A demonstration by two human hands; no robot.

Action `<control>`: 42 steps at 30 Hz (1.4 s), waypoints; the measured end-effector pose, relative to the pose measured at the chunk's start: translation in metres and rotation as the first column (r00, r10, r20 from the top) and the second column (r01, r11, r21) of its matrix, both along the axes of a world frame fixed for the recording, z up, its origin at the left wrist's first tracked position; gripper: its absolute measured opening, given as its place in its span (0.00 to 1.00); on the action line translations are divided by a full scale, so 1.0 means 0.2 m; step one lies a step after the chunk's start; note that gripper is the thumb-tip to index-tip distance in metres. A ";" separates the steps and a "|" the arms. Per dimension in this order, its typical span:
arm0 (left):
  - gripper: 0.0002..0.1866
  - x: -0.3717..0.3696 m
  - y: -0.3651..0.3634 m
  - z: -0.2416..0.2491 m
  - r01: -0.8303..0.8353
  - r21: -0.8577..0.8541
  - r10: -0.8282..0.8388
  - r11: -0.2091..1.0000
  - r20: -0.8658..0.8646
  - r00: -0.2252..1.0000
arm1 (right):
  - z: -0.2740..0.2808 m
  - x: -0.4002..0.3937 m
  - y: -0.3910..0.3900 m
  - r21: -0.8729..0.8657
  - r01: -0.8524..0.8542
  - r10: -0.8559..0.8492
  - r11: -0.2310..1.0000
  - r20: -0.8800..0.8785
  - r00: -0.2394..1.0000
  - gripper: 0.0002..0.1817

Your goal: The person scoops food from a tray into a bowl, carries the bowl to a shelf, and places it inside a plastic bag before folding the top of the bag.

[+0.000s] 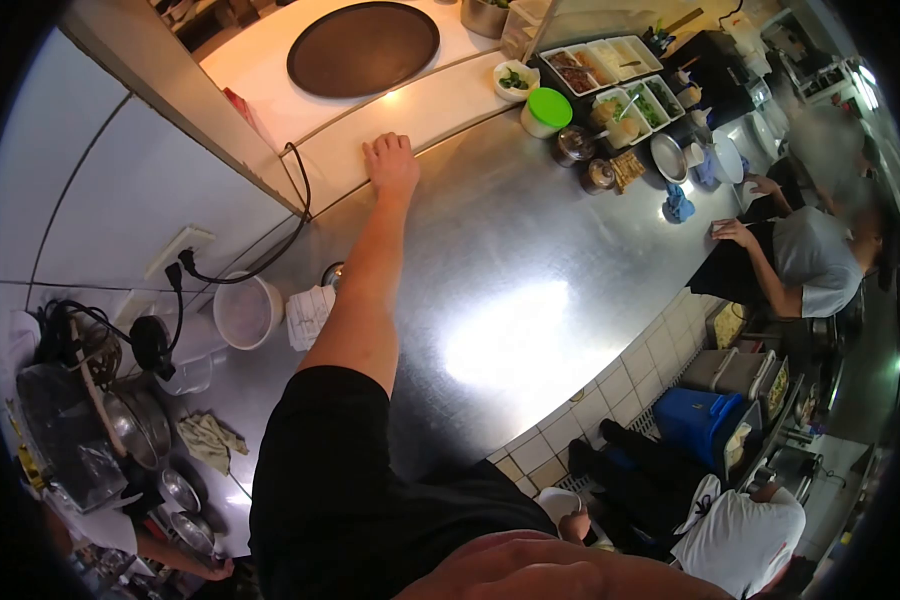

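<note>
My left hand (pixel 392 163) reaches far forward and rests on the pale ledge (pixel 450 108) behind the steel counter (pixel 490 230). Its fingers lie slightly spread, with nothing in them. On the ledge beyond it is a large round brown tray (pixel 363 48). Low in the view, beside my body, my right hand (pixel 574 526) is closed on a white bowl (pixel 556 502), partly hidden by my face and clothing. Nearer my left forearm are a folded white cloth (pixel 311 316) and a white tub (pixel 247 312).
A green-lidded tub (pixel 547 112), dark jars (pixel 574 146) and ingredient trays (pixel 625 62) line the counter's back right. One co-worker (pixel 810 255) stands at the right end; another (pixel 740 540) bends near a blue bin (pixel 692 425). Power cords (pixel 295 235) hang at left.
</note>
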State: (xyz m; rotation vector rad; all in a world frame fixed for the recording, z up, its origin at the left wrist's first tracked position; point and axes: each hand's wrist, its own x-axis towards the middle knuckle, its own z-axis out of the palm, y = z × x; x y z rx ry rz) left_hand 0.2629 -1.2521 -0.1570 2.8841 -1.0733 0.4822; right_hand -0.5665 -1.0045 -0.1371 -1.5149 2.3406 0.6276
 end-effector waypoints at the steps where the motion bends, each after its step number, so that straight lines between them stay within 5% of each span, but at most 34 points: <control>1: 0.17 0.00 0.00 0.01 -0.002 0.000 0.002 1.000 -0.006 1.000 | 0.01 0.01 0.00 -0.003 0.003 -0.003 1.000 0.001 1.000 0.14; 11: 0.13 0.02 0.01 -0.02 0.027 -0.075 -0.021 0.997 0.082 0.996 | 0.00 -0.05 0.05 0.036 0.045 -0.047 0.998 0.064 0.997 0.15; 14: 0.12 0.06 0.00 0.02 0.072 -0.050 -0.072 0.996 0.010 0.997 | 0.00 -0.04 0.04 0.039 0.025 -0.028 0.999 0.064 0.998 0.16; 16: 0.16 0.11 -0.02 0.12 -0.027 -0.130 -0.011 0.991 -0.285 0.958 | 0.00 -0.05 0.03 0.034 0.016 -0.018 0.999 0.053 0.998 0.17; 18: 0.23 0.36 -0.11 0.12 -0.288 -0.377 0.003 0.880 -0.602 0.798 | -0.02 -0.08 0.04 0.000 0.061 -0.061 0.998 0.047 0.997 0.15; 20: 0.27 0.68 -0.20 0.21 -0.357 -0.666 -0.098 0.655 -0.543 0.834 | 0.01 -0.10 0.04 -0.007 0.057 -0.057 0.998 0.064 0.996 0.14; 22: 0.28 0.70 -0.20 0.62 -0.346 -0.755 -0.068 0.557 -0.457 0.887 | 0.04 -0.10 0.03 -0.020 0.088 -0.086 0.996 0.076 0.993 0.13; 26: 0.33 1.14 -0.36 0.89 -0.130 -0.594 -0.227 0.794 -0.488 0.843 | 0.07 -0.10 0.04 0.010 0.117 -0.117 0.993 0.017 0.993 0.15; 27: 0.35 1.25 -0.41 0.91 0.043 -0.428 -0.235 0.903 -0.408 0.882 | 0.04 -0.12 0.06 -0.007 0.109 -0.109 0.994 -0.005 0.994 0.14; 30: 0.37 1.18 -0.46 1.03 0.152 -0.324 -0.311 0.934 -0.526 0.792 | 0.08 -0.09 0.05 0.056 0.167 -0.165 0.984 -0.033 0.986 0.19; 32: 0.29 1.36 -0.60 0.89 0.158 -0.377 -0.373 0.913 -0.611 0.698 | 0.10 -0.10 0.07 0.076 0.147 -0.148 0.986 0.003 0.989 0.20; 36: 0.11 1.29 -0.69 0.70 -0.289 -0.491 -0.414 0.822 -0.864 0.287 | 0.11 -0.15 0.14 -0.043 0.147 -0.144 0.988 0.059 0.988 0.14; 37: 0.05 1.22 -0.68 0.73 -0.143 -0.430 -0.389 0.891 -0.888 0.245 | 0.12 -0.15 0.16 -0.094 0.167 -0.161 0.981 0.071 0.984 0.15; 38: 0.04 1.29 -0.71 0.59 -0.129 -0.550 -0.528 0.825 -0.832 0.172 | 0.15 -0.14 0.16 -0.082 0.208 -0.204 0.975 0.053 0.978 0.15; 39: 0.05 1.25 -0.71 0.54 -0.309 -0.468 -0.491 0.828 -0.871 0.003 | 0.16 -0.14 0.17 -0.065 0.239 -0.237 0.969 0.041 0.971 0.15; 42: 0.09 0.84 -0.52 0.59 -0.346 -0.462 -0.521 0.817 -0.848 -0.098 | 0.11 -0.21 0.23 -0.060 0.323 -0.319 0.945 0.061 0.946 0.16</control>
